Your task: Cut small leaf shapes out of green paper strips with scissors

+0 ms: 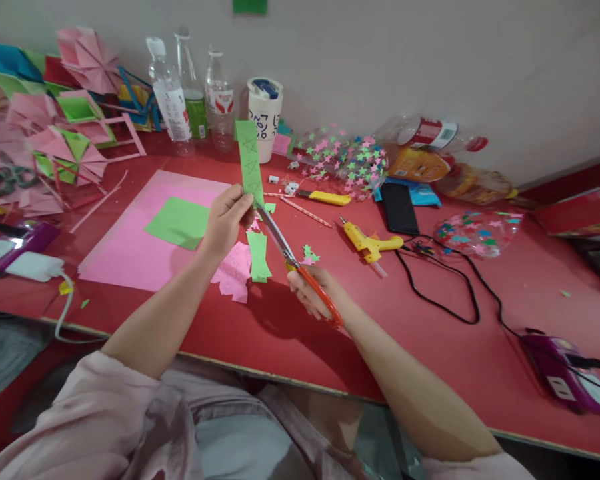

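Between the thumb and fingers of my left hand [229, 217] is a green paper strip [249, 153] with stars drawn on it, held upright. My right hand [316, 291] is closed round the orange handle of a pair of scissors [281, 241]. The blade tips meet the lower end of the strip, close to my left thumb. Below lie a cut green scrap [259, 257] and pink paper scraps [234, 270]. A few small cut stars [310, 254] rest just beyond my right hand.
A pink sheet [130, 240] with a green sheet [177, 222] on it lies left. Bottles [170, 100] and a white cup [265, 123] stand behind. To the right are a yellow cutter [330, 198], a glue gun [370, 243], a phone [399, 208] and a black cable [415, 287].
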Action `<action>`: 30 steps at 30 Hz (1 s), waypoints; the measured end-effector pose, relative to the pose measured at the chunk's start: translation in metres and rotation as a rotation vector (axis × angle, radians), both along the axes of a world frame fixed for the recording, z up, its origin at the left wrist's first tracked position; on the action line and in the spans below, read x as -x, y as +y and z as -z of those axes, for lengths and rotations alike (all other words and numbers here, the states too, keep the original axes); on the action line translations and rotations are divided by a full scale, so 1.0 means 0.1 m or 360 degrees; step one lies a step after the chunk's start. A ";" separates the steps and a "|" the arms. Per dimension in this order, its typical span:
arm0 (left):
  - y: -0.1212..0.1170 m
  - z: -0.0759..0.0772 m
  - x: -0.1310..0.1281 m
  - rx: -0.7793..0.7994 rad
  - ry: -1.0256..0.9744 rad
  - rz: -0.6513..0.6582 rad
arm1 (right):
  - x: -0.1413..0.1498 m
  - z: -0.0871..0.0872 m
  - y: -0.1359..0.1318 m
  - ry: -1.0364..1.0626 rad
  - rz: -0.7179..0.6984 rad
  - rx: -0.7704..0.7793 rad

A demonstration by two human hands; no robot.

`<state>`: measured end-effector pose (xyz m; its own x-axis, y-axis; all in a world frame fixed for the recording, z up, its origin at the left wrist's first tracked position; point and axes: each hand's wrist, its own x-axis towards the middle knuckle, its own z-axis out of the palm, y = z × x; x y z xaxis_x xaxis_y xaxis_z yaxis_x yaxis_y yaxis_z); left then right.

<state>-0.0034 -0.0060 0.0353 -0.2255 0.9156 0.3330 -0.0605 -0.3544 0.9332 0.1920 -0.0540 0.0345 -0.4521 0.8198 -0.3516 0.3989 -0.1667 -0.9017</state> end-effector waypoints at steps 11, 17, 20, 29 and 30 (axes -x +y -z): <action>-0.01 -0.01 -0.01 0.0012 -0.0018 -0.0009 | 0.00 0.01 0.00 0.0032 0.0013 0.0010; -0.04 0.00 -0.05 0.0001 -0.0102 0.0040 | -0.03 0.04 0.02 0.0191 -0.0083 -0.0045; -0.05 0.00 -0.08 -0.0018 -0.0156 0.0039 | -0.04 0.05 0.02 0.0196 -0.0116 -0.0050; -0.04 0.05 -0.12 -0.0012 -0.0178 0.0010 | -0.03 0.04 0.01 0.0207 -0.0112 -0.0060; -0.04 0.05 -0.12 -0.0001 -0.0170 -0.0001 | -0.03 0.04 0.01 0.0188 -0.0103 -0.0061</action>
